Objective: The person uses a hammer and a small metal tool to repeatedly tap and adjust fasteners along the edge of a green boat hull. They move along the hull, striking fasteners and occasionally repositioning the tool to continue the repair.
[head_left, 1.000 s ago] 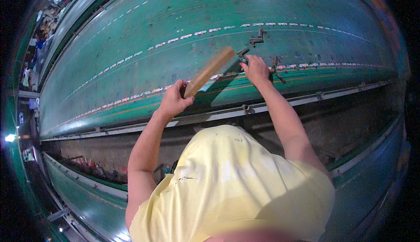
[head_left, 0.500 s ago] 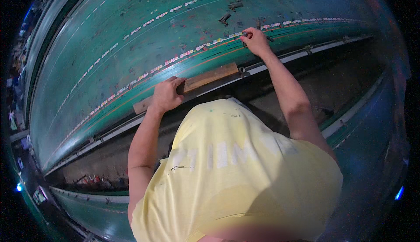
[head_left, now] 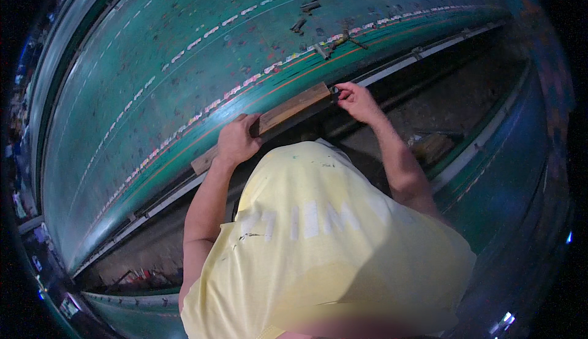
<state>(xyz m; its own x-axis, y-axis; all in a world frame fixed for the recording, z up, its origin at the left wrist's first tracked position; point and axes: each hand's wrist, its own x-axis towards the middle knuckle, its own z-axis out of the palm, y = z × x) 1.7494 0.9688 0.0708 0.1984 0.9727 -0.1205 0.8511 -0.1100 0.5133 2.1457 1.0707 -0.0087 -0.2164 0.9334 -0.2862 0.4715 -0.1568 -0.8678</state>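
A long wooden board (head_left: 295, 107) lies slantwise along the near edge of a green printing table (head_left: 184, 87). My left hand (head_left: 237, 140) is closed over the middle of the board, its fingers curled across the top. At the board's right end, my right hand (head_left: 356, 101) has thumb and fingers pinched at a small dark round metal fitting (head_left: 334, 91) beside the rail (head_left: 398, 69). Beyond that hand, several dark metal clamp-like pieces lie on the table, among them a short stubby one (head_left: 322, 51) and a long-stemmed one (head_left: 355, 41).
More dark metal pieces (head_left: 298, 26) lie farther back on the table. A dark trough-like gap runs between this table and another green table (head_left: 490, 173) behind me. A wooden block (head_left: 432, 146) sits in the gap at right; reddish clutter (head_left: 138, 278) lies at lower left.
My right hand has come back from the metal pieces on the table to the rail at the board's right end. My left hand stays on the board. The view has shifted slightly.
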